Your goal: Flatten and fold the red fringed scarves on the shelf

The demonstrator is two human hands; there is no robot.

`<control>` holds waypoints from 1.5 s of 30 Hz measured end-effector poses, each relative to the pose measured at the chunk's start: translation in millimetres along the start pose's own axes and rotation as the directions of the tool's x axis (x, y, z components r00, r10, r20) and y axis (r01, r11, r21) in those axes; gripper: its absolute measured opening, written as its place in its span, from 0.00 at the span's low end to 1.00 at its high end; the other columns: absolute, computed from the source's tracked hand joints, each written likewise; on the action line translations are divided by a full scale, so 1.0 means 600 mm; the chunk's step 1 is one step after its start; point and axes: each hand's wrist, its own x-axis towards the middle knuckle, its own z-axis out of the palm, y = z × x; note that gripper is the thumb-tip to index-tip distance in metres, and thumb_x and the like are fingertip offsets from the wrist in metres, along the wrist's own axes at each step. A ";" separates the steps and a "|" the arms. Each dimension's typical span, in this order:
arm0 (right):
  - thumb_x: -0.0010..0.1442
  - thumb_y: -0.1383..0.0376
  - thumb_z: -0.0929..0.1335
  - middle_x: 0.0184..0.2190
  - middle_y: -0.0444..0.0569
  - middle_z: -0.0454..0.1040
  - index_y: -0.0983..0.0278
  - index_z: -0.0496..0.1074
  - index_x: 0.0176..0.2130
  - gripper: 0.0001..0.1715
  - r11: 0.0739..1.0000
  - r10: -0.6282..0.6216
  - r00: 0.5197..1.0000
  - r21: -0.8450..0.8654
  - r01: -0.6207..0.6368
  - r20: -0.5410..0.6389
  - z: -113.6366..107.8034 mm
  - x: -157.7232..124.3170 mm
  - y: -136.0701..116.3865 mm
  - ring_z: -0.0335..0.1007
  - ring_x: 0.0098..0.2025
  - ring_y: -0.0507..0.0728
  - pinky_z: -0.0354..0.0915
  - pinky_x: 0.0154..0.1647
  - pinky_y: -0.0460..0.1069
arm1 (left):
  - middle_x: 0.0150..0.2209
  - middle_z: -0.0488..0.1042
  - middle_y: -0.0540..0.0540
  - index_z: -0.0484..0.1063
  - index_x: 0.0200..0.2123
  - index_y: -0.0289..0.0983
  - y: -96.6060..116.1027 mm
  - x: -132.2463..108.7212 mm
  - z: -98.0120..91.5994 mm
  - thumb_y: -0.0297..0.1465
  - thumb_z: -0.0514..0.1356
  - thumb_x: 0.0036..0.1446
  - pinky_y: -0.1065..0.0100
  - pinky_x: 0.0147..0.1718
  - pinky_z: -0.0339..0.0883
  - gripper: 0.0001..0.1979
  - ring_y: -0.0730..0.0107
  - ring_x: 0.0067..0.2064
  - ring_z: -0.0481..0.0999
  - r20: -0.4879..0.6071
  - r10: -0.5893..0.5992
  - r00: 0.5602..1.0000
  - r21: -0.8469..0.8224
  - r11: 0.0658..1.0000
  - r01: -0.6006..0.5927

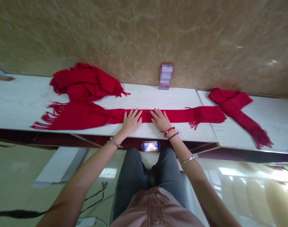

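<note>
A long red scarf (186, 116) with fringed ends stretches across the white tabletop. Its middle is a narrow flat strip; the left part fans out wider, and the right part is doubled over, with fringe showing at the fold. My left hand (131, 121) lies flat on the strip, fingers spread. Just to its right, my right hand (161, 120) also rests on the scarf with its fingers out. Neither hand grips the cloth. Behind the left part sits a bunched red scarf (84, 82). Another folded red scarf (238, 107) lies at the right, touching or nearly touching the long one's end.
The narrow white table (146, 97) stands against a brown marbled wall (139, 37). A blurred-out upright item (166, 75) leans at its back. Below the front edge is a phone-like device (150, 146). A white box (61, 165) stands on the floor at left.
</note>
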 end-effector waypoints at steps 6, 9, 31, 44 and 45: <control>0.64 0.62 0.57 0.62 0.52 0.57 0.61 0.61 0.60 0.26 0.993 0.079 0.997 -0.087 -0.077 0.025 -0.004 -0.030 0.069 0.52 0.63 0.62 0.51 0.61 0.64 | 0.64 0.54 0.45 0.57 0.61 0.45 -0.002 0.003 0.003 0.36 0.44 0.62 0.35 0.57 0.45 0.24 0.51 0.64 0.52 0.025 -0.021 0.999 -0.030 0.999 0.021; 0.64 0.64 0.58 0.61 0.55 0.59 0.62 0.62 0.60 0.26 0.972 0.185 0.982 -0.137 -0.188 -0.032 -0.020 -0.064 0.139 0.55 0.62 0.63 0.54 0.59 0.64 | 0.64 0.54 0.46 0.57 0.61 0.47 -0.002 0.003 0.005 0.36 0.44 0.62 0.31 0.55 0.40 0.24 0.51 0.64 0.52 0.008 -0.026 1.000 -0.049 0.998 0.026; 0.65 0.61 0.55 0.60 0.59 0.61 0.66 0.62 0.59 0.27 0.926 0.228 0.974 -0.311 -0.215 0.008 -0.046 -0.058 0.178 0.55 0.61 0.65 0.49 0.59 0.67 | 0.65 0.52 0.47 0.56 0.62 0.42 -0.004 0.006 0.002 0.36 0.43 0.62 0.34 0.57 0.44 0.25 0.54 0.65 0.51 0.052 -0.036 0.998 0.003 0.999 0.036; 0.65 0.57 0.50 0.64 0.60 0.52 0.68 0.56 0.62 0.32 0.768 0.577 0.816 -0.323 -0.553 -0.025 -0.149 -0.143 0.362 0.49 0.64 0.68 0.54 0.57 0.67 | 0.64 0.53 0.44 0.59 0.60 0.41 -0.006 0.007 0.005 0.34 0.44 0.62 0.36 0.58 0.41 0.24 0.53 0.65 0.51 -0.002 -0.021 1.000 0.012 1.000 0.021; 0.65 0.57 0.51 0.64 0.61 0.52 0.69 0.56 0.62 0.32 0.798 0.530 0.847 -0.320 -0.511 -0.034 -0.141 -0.136 0.350 0.49 0.64 0.67 0.54 0.58 0.67 | 0.64 0.53 0.43 0.60 0.60 0.40 -0.005 0.010 0.006 0.34 0.44 0.63 0.37 0.59 0.40 0.23 0.54 0.65 0.51 -0.009 0.017 1.000 0.013 1.000 -0.017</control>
